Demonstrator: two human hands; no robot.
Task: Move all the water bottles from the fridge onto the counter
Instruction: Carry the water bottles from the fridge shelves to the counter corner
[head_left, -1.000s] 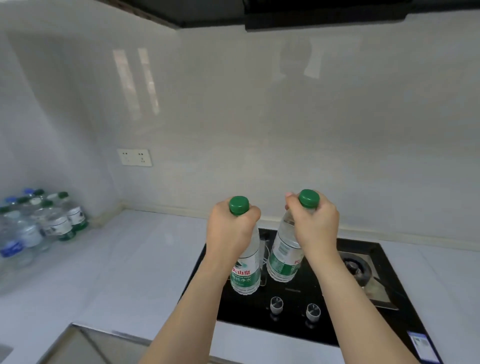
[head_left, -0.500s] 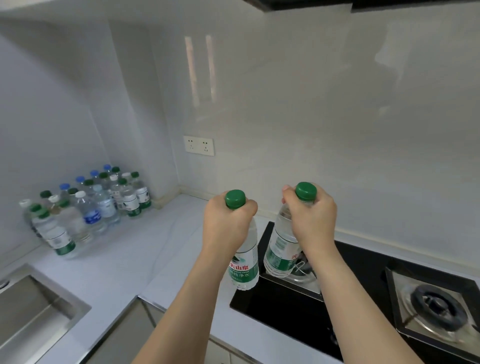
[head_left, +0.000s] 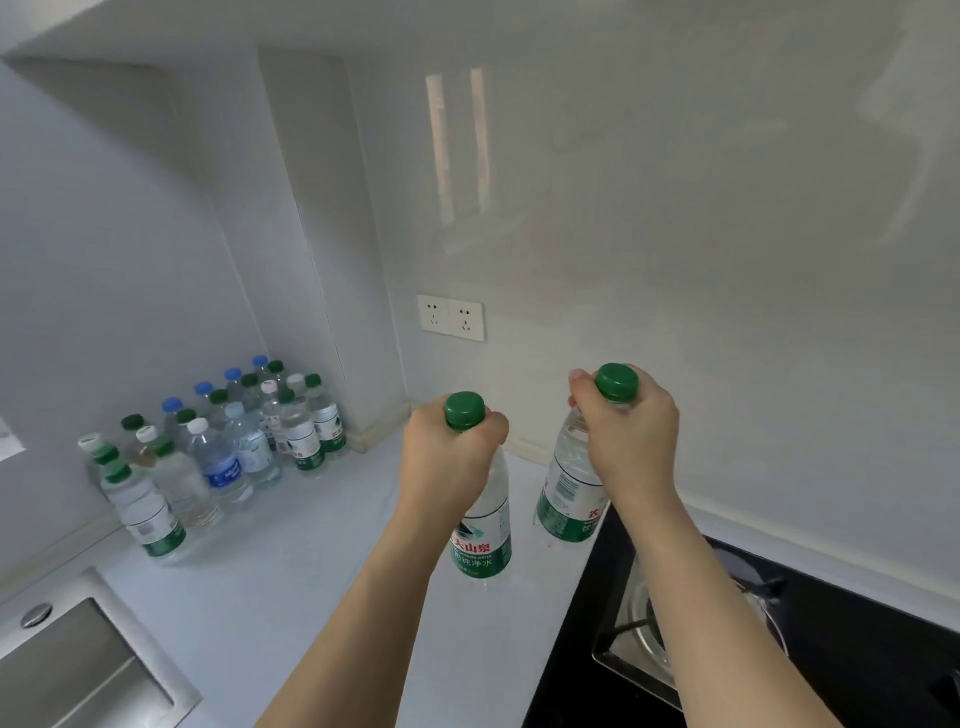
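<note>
Over the white worktop, between the corner and the hob: two bottles in transit, neither set down yet. Left hand curled tight round the neck of a green-capped bottle, which hangs upright above the worktop. Right hand likewise wrapped round the neck of a second green-capped bottle, tilted slightly, its base above the hob's edge. In the far left corner, a cluster of bottles stands already on the worktop, green, blue and white caps, packed close against the wall. Fridge not in view, so what remains inside cannot be told. Judgement: task well advanced; this pair likely joins the cluster next, with space free in front of it. Sink at lower left.
</note>
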